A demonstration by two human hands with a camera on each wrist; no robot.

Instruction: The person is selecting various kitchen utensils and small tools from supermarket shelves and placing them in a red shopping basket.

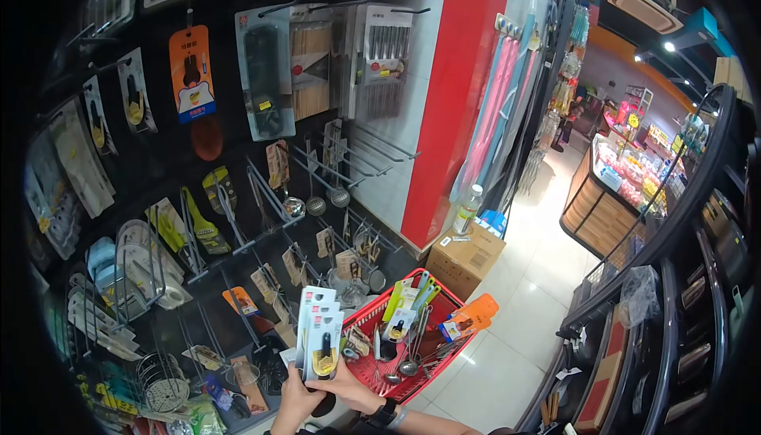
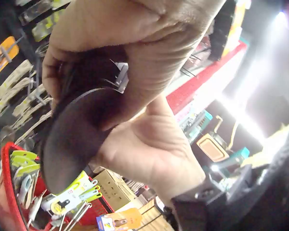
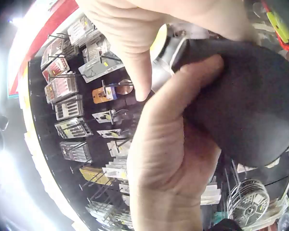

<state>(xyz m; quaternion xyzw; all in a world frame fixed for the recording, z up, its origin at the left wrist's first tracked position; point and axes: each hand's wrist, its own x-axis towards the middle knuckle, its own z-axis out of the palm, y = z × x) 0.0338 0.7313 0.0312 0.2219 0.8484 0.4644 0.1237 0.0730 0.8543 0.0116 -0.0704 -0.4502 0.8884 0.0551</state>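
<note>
Both hands hold a small stack of carded kitchen utensils, their white cards upright, the front one showing a black handle and yellow label. The left hand grips them low on the left side. My right hand holds the lower right side, thumb across the front. In the left wrist view, a dark, broad rounded utensil head sticks out below the left hand's fingers. The same dark head fills much of the right wrist view. Just beyond the right hand, a red shopping basket holds ladles, green-handled tools and carded items.
Wall hooks carry an orange-carded utensil, ladles and green tools. Behind the basket stands a cardboard box with a bottle on it. A shelf rack lines the right side of the tiled aisle.
</note>
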